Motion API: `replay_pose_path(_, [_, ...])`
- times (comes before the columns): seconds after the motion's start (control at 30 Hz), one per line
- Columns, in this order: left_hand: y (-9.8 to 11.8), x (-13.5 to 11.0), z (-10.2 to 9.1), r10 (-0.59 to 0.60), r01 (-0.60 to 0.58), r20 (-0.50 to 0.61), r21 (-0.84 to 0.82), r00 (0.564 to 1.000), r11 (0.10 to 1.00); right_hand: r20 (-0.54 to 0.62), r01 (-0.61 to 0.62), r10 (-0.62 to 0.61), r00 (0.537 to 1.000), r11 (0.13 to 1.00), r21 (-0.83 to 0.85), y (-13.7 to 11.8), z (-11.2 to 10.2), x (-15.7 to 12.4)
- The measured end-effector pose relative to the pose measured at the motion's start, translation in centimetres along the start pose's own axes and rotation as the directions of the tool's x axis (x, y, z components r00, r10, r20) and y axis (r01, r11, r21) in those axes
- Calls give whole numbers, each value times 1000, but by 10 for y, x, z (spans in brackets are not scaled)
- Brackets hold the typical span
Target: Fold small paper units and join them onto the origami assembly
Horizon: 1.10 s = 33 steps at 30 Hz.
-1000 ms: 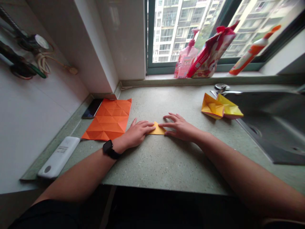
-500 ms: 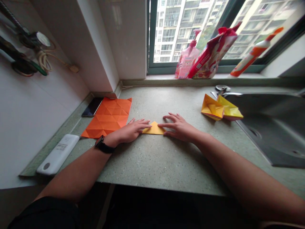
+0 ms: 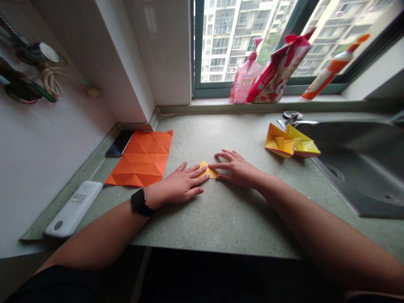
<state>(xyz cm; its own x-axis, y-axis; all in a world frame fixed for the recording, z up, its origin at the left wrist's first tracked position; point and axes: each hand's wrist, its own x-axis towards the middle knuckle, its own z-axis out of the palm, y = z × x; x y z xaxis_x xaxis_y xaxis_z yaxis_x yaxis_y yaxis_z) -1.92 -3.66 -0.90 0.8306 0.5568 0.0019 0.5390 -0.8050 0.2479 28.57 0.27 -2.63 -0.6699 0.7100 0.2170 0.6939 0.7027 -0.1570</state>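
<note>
A small folded piece of yellow paper, triangular in outline, lies flat on the speckled counter. My left hand is open and palm down, its fingers stretched over the paper's left part and hiding it. From the right, my right hand touches the paper's other side with its fingertips, fingers spread. Left of my left hand lies a creased orange sheet. Two folded paper boats, one orange-yellow and one bright yellow, stand at the right, by the sink.
A metal sink is set into the counter at the right. At the left lie a phone and a white power bank. The windowsill holds a pink pump bottle, a red bag and an orange-white bottle.
My left hand has moved right and flattened with fingers spread, covering more of the yellow paper's left side. My right hand has stayed nearly in place. The view has shifted slightly.
</note>
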Motion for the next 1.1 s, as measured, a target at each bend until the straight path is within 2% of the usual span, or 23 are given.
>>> replay_pose_path(0.23, [-3, 2, -6, 0, -1, -7, -70, 1000, 998, -20, 19, -20, 1000, 1000, -13, -1, 0, -1])
replay_pose_path(0.33, [-4, 5, -6, -25, 16, -114, -81, 993, 997, -32, 33, -34, 999, 999, -24, -2, 0, -1])
replay_pose_path(0.43, [-4, 10, -4, -88, 70, -283, -74, 955, 995, -43, 48, -49, 998, 999, -15, -5, -1, 0])
replay_pose_path(0.5, [-4, 12, -3, -111, 97, -339, -58, 934, 994, -38, 56, -56, 998, 998, -1, -7, -1, 0])
replay_pose_path(0.67, [-5, 13, -3, -84, 86, -325, -8, 942, 996, -13, 51, -50, 999, 998, 29, -9, -1, 2])
replay_pose_path(0.77, [-7, 13, -3, -74, 85, -355, 15, 932, 996, -35, 49, -46, 998, 994, 96, -8, -3, 4])
replay_pose_path(0.93, [-9, 14, -1, -108, 118, -455, -8, 884, 993, -103, -36, 61, 993, 973, 230, -10, -7, 6])
replay_pose_path(1.1, [-6, 16, -3, -173, 119, -530, -136, 830, 984, -114, -177, 228, 967, 921, 348, -18, -5, 7])
